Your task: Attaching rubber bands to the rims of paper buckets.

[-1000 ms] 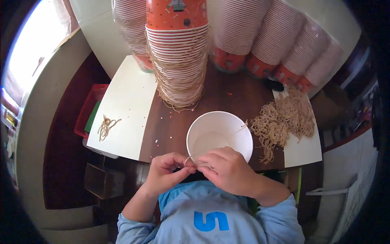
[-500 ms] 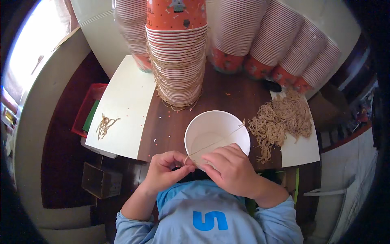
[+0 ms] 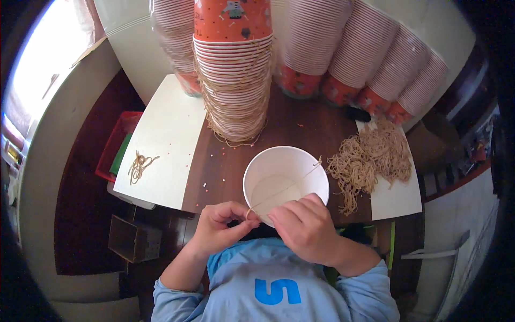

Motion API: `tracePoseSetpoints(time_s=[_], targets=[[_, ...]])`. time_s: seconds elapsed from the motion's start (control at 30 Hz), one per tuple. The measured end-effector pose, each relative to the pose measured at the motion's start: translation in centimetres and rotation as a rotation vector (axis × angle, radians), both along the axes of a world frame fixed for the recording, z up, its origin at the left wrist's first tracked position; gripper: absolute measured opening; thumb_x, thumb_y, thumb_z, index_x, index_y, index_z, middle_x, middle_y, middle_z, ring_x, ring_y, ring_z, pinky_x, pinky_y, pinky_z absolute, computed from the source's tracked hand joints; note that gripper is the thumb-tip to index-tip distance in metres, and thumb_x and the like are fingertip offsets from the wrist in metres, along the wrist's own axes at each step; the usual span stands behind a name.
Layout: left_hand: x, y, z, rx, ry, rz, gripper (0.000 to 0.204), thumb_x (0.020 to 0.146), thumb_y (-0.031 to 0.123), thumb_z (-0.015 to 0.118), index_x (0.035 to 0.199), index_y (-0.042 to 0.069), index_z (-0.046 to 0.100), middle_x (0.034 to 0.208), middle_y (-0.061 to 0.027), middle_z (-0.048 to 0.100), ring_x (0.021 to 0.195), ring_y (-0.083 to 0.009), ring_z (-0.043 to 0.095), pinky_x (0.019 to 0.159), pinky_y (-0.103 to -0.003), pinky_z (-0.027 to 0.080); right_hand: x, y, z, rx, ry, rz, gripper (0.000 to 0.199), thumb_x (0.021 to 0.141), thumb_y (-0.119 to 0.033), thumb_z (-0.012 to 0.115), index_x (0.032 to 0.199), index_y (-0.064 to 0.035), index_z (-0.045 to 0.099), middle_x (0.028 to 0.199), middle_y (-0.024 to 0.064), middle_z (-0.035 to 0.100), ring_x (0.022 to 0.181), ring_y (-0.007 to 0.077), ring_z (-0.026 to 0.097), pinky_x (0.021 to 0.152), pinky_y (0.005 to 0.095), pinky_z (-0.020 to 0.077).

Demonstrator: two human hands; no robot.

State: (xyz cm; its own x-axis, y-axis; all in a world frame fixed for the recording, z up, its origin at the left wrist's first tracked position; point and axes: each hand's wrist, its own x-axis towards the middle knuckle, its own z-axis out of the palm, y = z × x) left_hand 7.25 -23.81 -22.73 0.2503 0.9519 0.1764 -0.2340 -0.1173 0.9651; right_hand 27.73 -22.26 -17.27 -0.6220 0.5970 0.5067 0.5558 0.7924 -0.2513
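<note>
A white paper bucket (image 3: 279,185) stands open-topped at the table's near edge, tilted toward me. A thin tan cord (image 3: 287,188) passes through its far right wall near the rim and stretches across the mouth to the near left side. My left hand (image 3: 228,224) pinches a loop of this cord between thumb and fingertips, just off the near left rim. My right hand (image 3: 306,225) lies over the near right rim, its fingers curled and closed; what they grip is hidden under the hand.
A tall stack of nested buckets (image 3: 233,80) with cords stands beyond. More wrapped bucket stacks (image 3: 362,45) line the back right. A heap of tan cords (image 3: 370,155) lies on the right, a few cords (image 3: 140,166) on the white board at left. Small bits dot the table.
My right hand has drawn slightly away from my left, its fingers curling in more. The bucket has shifted a little to the left. My left hand keeps its pinch on the cord.
</note>
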Motion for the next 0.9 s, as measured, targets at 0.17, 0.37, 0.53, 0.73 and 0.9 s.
tracePoseSetpoints(time_s=[0.17,0.37,0.53,0.73,0.9], targets=[[0.2,-0.4,0.6,0.328,0.357,0.128,0.014,0.074,-0.004,0.067,0.086,0.001,0.062,0.085,-0.0068,0.066,0.077,-0.013,0.064,0.069,-0.024,0.05,-0.2,-3.0,-1.0,-0.139,0.019,-0.012,0.016,0.071,-0.003,0.065,0.085,-0.0046,0.057,0.076,0.0066,0.056,0.063,0.0219,0.058,0.054,0.0324,0.0466],[1.2,-0.8,0.1,0.675,0.589,0.422,0.016,0.072,-0.005,0.066,0.084,0.005,0.062,0.084,-0.0065,0.066,0.075,-0.0162,0.064,0.065,-0.026,0.05,-1.1,-3.4,-2.4,-0.198,0.064,-0.077,0.014,0.072,-0.002,0.063,0.084,-0.0049,0.056,0.075,0.007,0.054,0.061,0.0225,0.058,0.051,0.0317,0.0471],[2.9,-0.9,-2.4,0.016,0.068,0.398,0.011,0.08,-0.004,0.061,0.09,-0.002,0.058,0.086,-0.0113,0.065,0.076,-0.0192,0.065,0.069,-0.03,0.053,-1.6,-1.2,-4.2,0.002,0.077,-0.199,0.011,0.073,-0.004,0.062,0.082,-0.0048,0.055,0.072,0.0063,0.052,0.059,0.0218,0.057,0.052,0.0336,0.0465],[3.6,0.5,-4.1,-0.363,-0.596,0.159,0.007,0.083,-0.004,0.058,0.088,-0.001,0.055,0.088,-0.0143,0.065,0.076,-0.0178,0.063,0.07,-0.029,0.053,-2.0,1.2,-6.0,-0.023,0.233,-0.208,0.015,0.073,-0.003,0.062,0.088,-0.003,0.061,0.08,0.0089,0.059,0.067,0.0266,0.061,0.059,0.0341,0.0495],[3.2,0.4,-3.8,-0.391,-0.606,0.202,0.008,0.082,-0.005,0.059,0.088,-0.001,0.054,0.087,-0.0141,0.064,0.076,-0.0169,0.063,0.068,-0.028,0.052,-2.2,2.0,-6.4,-0.756,0.611,-0.001,0.017,0.082,-0.002,0.059,0.098,0.0024,0.063,0.091,0.0096,0.065,0.081,0.0197,0.064,0.07,0.0299,0.0528]])
